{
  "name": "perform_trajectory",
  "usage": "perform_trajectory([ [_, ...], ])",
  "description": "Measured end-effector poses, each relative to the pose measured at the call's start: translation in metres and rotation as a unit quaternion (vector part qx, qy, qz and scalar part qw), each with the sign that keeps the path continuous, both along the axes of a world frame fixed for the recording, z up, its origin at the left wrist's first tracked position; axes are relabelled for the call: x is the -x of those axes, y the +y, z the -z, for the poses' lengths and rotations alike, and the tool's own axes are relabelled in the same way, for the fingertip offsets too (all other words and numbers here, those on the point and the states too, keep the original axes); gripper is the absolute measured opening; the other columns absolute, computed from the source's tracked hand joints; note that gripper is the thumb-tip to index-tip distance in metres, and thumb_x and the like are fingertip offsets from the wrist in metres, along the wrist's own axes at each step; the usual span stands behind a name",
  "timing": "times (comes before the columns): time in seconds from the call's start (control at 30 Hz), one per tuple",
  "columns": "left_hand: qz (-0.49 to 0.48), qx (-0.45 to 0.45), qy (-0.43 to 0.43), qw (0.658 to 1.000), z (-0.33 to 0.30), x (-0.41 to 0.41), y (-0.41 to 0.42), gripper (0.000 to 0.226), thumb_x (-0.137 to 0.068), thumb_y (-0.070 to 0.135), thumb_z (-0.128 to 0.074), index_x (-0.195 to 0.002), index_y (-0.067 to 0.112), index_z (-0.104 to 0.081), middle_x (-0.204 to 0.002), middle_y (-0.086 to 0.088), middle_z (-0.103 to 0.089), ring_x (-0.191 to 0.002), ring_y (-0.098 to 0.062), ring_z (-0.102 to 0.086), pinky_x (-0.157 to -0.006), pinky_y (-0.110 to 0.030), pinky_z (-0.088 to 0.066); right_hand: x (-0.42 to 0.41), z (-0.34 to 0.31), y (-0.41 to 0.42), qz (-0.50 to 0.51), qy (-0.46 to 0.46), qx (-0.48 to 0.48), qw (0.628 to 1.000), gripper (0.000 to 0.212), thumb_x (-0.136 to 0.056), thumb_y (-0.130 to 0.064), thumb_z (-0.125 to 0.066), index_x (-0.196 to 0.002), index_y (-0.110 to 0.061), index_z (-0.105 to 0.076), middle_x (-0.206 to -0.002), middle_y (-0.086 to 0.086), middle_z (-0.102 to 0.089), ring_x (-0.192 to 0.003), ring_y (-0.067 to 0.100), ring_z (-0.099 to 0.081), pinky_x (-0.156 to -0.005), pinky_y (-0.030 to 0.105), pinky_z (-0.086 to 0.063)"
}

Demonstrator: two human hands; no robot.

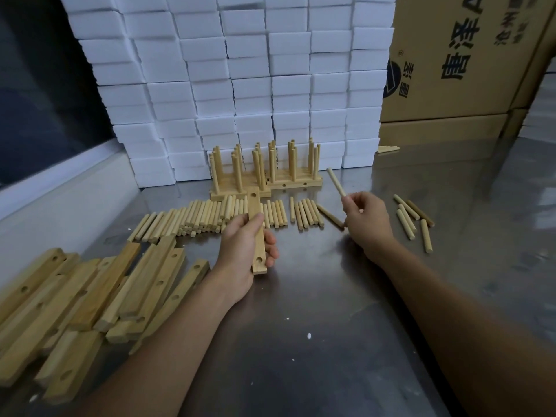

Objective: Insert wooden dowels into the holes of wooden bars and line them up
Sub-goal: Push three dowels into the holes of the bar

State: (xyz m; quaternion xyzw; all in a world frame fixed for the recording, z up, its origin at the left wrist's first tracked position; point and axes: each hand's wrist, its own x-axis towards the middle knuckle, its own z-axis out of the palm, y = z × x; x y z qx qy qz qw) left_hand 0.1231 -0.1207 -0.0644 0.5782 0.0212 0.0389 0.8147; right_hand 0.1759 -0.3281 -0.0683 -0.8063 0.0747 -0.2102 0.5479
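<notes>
Only the one head view here, looking down at a shiny metal table (316, 296).

Progress so far: at the far middle of the table, right up against a wall of white foam blocks (240, 85), there are finished bars (264, 183) standing in a row with dowels sticking straight up out of them. Looks like several bars packed side by side, but I can't count them exactly since the pegs overlap.

What's in hand: the left hand (243, 245) has its fingers wrapped around a bare bar (257, 230), held lengthwise pointing away, with an open hole showing at each end. No dowels in it yet. The right hand (365, 219) pinches a single dowel (336, 182) by its lower end, with the rest poking up and to the far left. It's apart from the bar, so my guess is this peg is about to go into one of those holes.

What's left: plenty, I'd say. There's a big messy pile of empty bars (90, 296) at the near left, a long row of loose dowels (210, 215) lying just beyond the left hand, and a few stray dowels (412, 219) off to the right. A cardboard box (466, 55) sits at the far right.

So roughly: one batch done, one bar just started, most of the stack untouched.
</notes>
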Motion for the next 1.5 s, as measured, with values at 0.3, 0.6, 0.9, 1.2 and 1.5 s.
perform_trajectory([
  [0.3, 0.001, -0.010, -0.002, 1.000, 0.000, 0.000, 0.001, 0.010, -0.101, 0.014, -0.052, -0.094, 0.008, -0.053, -0.058, -0.007, -0.057, -0.042, -0.021, -0.052, -0.035, -0.024, -0.036, 0.007, 0.000, 0.005, -0.028, -0.064, 0.018, 0.997, 0.012, -0.096, -0.014, -0.063, -0.105, -0.015, -0.071, -0.086, -0.003, -0.069, -0.078, 0.014, -0.067, -0.073, 0.027, -0.057],
  [0.6, 0.010, -0.001, -0.003, 1.000, 0.000, 0.000, 0.001, 0.009, -0.101, 0.013, -0.053, -0.094, 0.008, -0.053, -0.059, -0.009, -0.057, -0.042, -0.022, -0.052, -0.035, -0.024, -0.036, 0.008, -0.006, -0.013, 0.035, -0.053, -0.349, 0.935, 0.013, -0.094, -0.025, -0.067, -0.085, -0.016, -0.067, -0.084, -0.001, -0.072, -0.077, 0.004, -0.067, -0.064, 0.020, -0.052],
  [0.9, 0.056, -0.058, -0.030, 0.996, -0.002, 0.005, 0.001, 0.011, -0.096, 0.008, -0.059, -0.103, 0.006, -0.067, -0.068, -0.010, -0.059, -0.050, -0.022, -0.056, -0.041, -0.028, -0.044, 0.010, -0.007, -0.015, 0.001, -0.031, -0.330, 0.943, 0.020, -0.100, -0.034, -0.058, -0.100, -0.017, -0.068, -0.066, -0.003, -0.059, -0.055, 0.006, -0.050, -0.052, 0.020, -0.043],
  [1.2, 0.070, -0.080, -0.018, 0.994, -0.001, 0.004, 0.001, 0.021, -0.095, 0.006, -0.060, -0.116, 0.005, -0.066, -0.062, -0.008, -0.059, -0.053, -0.019, -0.059, -0.048, -0.030, -0.054, 0.016, -0.004, -0.008, -0.029, -0.040, -0.181, 0.982, 0.036, -0.093, -0.008, -0.062, -0.126, -0.021, -0.061, -0.099, -0.003, -0.066, -0.085, 0.007, -0.062, -0.067, 0.017, -0.047],
  [1.5, 0.152, -0.069, 0.004, 0.986, -0.009, 0.007, 0.008, 0.009, -0.093, 0.008, -0.058, -0.098, 0.000, -0.058, -0.059, -0.010, -0.053, -0.051, -0.022, -0.054, -0.040, -0.027, -0.046, 0.018, -0.006, 0.000, -0.038, -0.079, -0.139, 0.986, 0.016, -0.099, -0.030, -0.059, -0.088, -0.023, -0.069, -0.084, -0.006, -0.070, -0.063, -0.004, -0.065, -0.052, 0.009, -0.047],
])
